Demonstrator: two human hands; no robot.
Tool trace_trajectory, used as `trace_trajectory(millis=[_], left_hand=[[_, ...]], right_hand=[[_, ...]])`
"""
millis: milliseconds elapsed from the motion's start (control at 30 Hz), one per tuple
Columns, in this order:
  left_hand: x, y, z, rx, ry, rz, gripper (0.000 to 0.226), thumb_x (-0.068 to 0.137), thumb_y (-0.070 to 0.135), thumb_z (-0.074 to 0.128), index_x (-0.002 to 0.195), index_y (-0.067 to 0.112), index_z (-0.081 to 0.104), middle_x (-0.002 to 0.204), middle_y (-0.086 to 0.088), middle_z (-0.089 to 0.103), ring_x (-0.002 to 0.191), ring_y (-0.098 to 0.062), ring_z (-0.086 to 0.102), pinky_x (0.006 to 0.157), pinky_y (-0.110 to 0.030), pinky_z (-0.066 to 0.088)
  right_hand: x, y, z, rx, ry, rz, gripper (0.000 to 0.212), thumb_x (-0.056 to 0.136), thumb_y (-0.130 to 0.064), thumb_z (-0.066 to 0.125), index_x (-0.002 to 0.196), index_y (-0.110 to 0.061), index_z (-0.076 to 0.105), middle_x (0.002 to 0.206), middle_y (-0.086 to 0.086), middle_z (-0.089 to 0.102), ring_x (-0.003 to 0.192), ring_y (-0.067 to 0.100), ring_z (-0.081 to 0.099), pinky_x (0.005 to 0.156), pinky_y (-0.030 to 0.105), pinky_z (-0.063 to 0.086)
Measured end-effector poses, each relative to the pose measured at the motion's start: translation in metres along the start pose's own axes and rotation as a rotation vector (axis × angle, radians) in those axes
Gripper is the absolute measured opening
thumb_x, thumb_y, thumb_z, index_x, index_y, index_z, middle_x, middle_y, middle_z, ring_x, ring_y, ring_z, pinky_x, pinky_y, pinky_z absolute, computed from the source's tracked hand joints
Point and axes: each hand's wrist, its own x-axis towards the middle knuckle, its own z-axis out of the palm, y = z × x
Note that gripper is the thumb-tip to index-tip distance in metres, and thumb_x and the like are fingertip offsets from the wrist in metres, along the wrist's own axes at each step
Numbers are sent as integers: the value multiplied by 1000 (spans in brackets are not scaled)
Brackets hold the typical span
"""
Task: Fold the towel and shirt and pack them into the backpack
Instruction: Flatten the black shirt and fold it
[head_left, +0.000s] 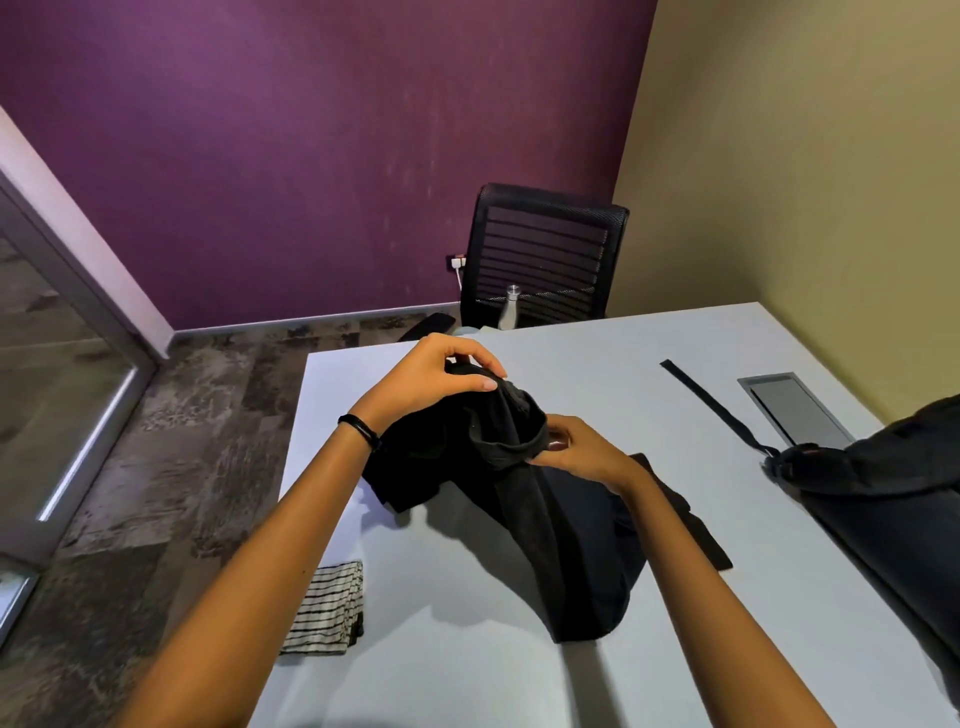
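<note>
Grip check: our left hand (441, 382) and right hand (579, 452) both pinch the black shirt (561, 545) near its collar, hem trailing on the tabletop (597, 358). We should spread it flat and smooth wrinkles before folding.

1. We see a moderately bright indoor scene under soft, even light; the pale tabletop (597, 353) is the brightest surface.
2. Light appears to fall from above and somewhat from the right: the shirt (571, 545) throws a soft-edged grey shadow onto the tabletop to its left and toward us.
3. The shirt and the backpack (883, 493) read almost pure black, so we lose most fold detail.
4. A bright streak glares along the glass door (62, 364) at left.
5. Wide-angle distortion makes the door's frame and the edges of the purple wall (311, 130) lean.
6. The left hand (441, 374) and right hand (576, 452) look reasonably sharp; we notice only mild overall softness.
</note>
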Motion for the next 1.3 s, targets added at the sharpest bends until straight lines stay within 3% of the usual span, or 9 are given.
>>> trace_trajectory(millis=[133, 300, 433, 667, 800, 900, 1000, 1167, 1300], left_hand=[[-2, -9, 1, -17, 23, -27, 9, 84, 17, 68, 91, 20, 72, 92, 13, 69, 86, -20, 61, 82, -26, 50], [-7, -28, 2, -51, 118, -71, 10, 85, 19, 67, 90, 26, 72, 92, 21, 68, 78, -9, 60, 76, -15, 47], [-10, -40, 10, -58, 131, -106, 11, 87, 17, 65, 95, 21, 72, 96, 14, 68, 82, -7, 60, 76, -10, 47], [-21, -57, 23, -86, 139, -132, 15, 87, 16, 65, 101, 20, 69, 96, 15, 67, 87, -4, 61, 76, -12, 48], [-36, -80, 36, 4, 219, -122, 16, 93, 24, 57, 105, 26, 67, 103, 14, 66, 97, -4, 58, 85, -15, 44], [-60, -112, 48, 112, 356, -196, 20, 97, 21, 50, 108, 21, 66, 108, 7, 64, 100, -6, 54, 91, -25, 45], [-89, -140, 65, 162, 287, -299, 27, 93, 17, 56, 120, 18, 59, 117, 5, 58, 105, -7, 54, 97, -34, 46], [-107, -147, 98, 169, 118, -318, 64, 79, 39, 72, 134, 23, 42, 129, 7, 44, 117, -11, 47, 100, -28, 41], [-98, -136, 129, 416, 240, -201, 63, 69, 63, 64, 112, 23, 43, 113, 2, 48, 100, -14, 47, 86, -28, 41]], right_hand=[[-5, 9, -6, -4, 216, -80, 10, 90, -7, 55, 88, -13, 62, 86, -2, 66, 85, 9, 61, 85, 25, 45], [-14, -2, -19, 6, 358, -121, 10, 96, -12, 47, 90, -17, 53, 76, -9, 58, 69, 9, 52, 67, 23, 41], [-16, -14, -25, -118, 429, -199, 5, 93, -11, 52, 92, -14, 56, 82, -5, 62, 75, 9, 57, 71, 23, 44], [-20, -41, -46, -424, 527, -340, 11, 85, -14, 66, 95, -16, 67, 84, -9, 66, 78, 10, 63, 76, 20, 49], [-20, -56, -55, -504, 558, -400, 11, 82, -11, 69, 93, -12, 69, 85, -11, 65, 79, 11, 65, 77, 19, 49], [-22, -68, -62, -545, 598, -452, 9, 81, -9, 70, 90, -10, 70, 85, -12, 64, 79, 12, 65, 77, 16, 47], [-24, -80, -67, -561, 613, -486, 11, 80, -6, 70, 91, -8, 70, 86, -11, 63, 79, 10, 63, 79, 13, 47], [-25, -95, -70, -593, 619, -525, 11, 81, -6, 69, 91, -8, 70, 86, -11, 63, 78, 9, 63, 76, 14, 48], [-26, -104, -68, -604, 633, -555, 10, 81, -6, 69, 90, -8, 70, 84, -3, 68, 76, 11, 62, 74, 21, 51]])
